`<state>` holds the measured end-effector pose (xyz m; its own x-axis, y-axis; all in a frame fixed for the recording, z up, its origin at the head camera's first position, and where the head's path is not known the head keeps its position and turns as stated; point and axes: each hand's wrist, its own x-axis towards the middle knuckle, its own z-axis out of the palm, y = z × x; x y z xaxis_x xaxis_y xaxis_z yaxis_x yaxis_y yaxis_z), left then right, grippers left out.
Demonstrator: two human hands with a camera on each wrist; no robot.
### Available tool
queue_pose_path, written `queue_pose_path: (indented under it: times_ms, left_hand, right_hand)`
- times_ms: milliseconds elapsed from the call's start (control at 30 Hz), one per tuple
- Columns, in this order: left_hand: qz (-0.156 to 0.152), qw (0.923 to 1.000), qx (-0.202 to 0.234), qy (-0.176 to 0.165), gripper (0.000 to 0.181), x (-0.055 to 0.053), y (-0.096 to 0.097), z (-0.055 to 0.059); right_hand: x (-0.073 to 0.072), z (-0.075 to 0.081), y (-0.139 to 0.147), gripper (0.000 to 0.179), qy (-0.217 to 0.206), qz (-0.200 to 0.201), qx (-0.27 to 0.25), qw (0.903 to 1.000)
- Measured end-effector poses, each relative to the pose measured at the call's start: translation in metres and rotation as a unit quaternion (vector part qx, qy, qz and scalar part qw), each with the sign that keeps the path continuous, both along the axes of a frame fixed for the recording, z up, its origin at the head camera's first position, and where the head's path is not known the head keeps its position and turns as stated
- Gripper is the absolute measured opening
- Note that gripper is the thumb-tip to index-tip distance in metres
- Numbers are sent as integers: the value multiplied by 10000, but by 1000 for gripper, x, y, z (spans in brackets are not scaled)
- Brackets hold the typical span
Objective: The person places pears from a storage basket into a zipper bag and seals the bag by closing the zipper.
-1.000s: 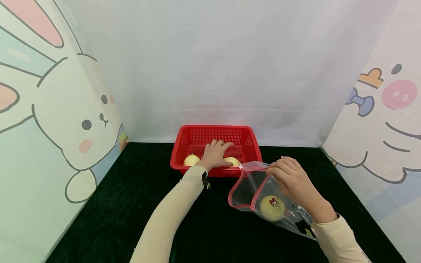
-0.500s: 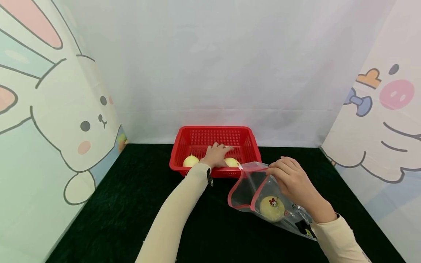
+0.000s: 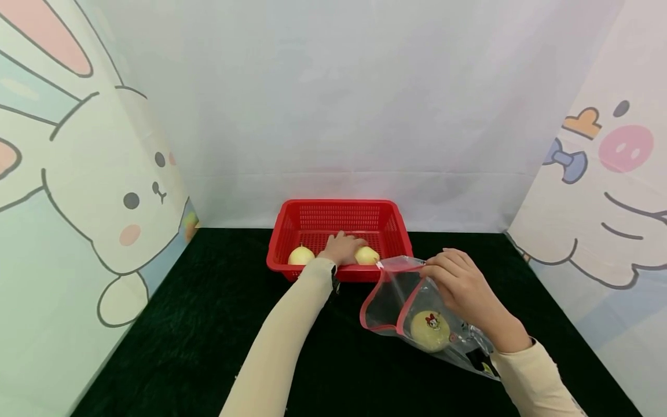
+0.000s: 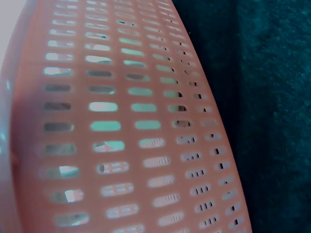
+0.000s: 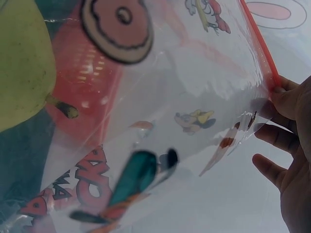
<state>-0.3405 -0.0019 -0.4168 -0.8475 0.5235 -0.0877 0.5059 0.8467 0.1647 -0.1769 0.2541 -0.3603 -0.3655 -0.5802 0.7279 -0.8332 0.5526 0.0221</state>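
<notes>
In the head view my left hand (image 3: 344, 249) reaches into the red plastic basket (image 3: 340, 205), its fingers curled about the left and far side of a pale yellow pear (image 3: 368, 256). The thumb is hidden. Another pear (image 3: 301, 255) lies in the basket to the left of the hand. My right hand (image 3: 461, 286) pinches the pink-trimmed edge of a clear zip bag (image 3: 388, 310) with cartoon prints, whose mouth gapes toward the basket. Inside the bag sits a third pear (image 3: 429, 332); its stem (image 5: 65, 108) shows in the right wrist view.
A dark green cloth (image 3: 208, 324) covers the table. Behind the basket hangs a pale backdrop (image 3: 354, 104), with cartoon panels on both sides. The basket's slotted wall (image 4: 126, 116) fills much of the left wrist view.
My left hand has sunk lower into the basket around the right-hand pear. That pear has turned slightly and shows more of itself. The right hand and bag have stayed in place.
</notes>
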Motion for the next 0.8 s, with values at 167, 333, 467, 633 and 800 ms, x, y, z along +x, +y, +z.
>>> queue_pose_path:
  times_ms: [167,333,467,633,800]
  left_hand:
    - [16,10000,-3,-93,66,-1,0,-1]
    - [66,9995,10,-323,66,-8,1,-8]
    - [120,9995,-1,-294,66,-13,4,-13]
    - [176,9998,-53,-59,69,-12,5,-13]
    - [219,9993,-263,142,66,-10,4,-12]
  right_hand:
    - [0,-1,-1,42,-27,-1,5,10000]
    - [-1,-1,-1,42,-32,7,0,10000]
    - [-1,-2,-1,41,56,20,1,10000]
    - [-1,-2,-1,41,124,-12,20,9999]
    - [0,-2,0,41,93,-28,35,9999]
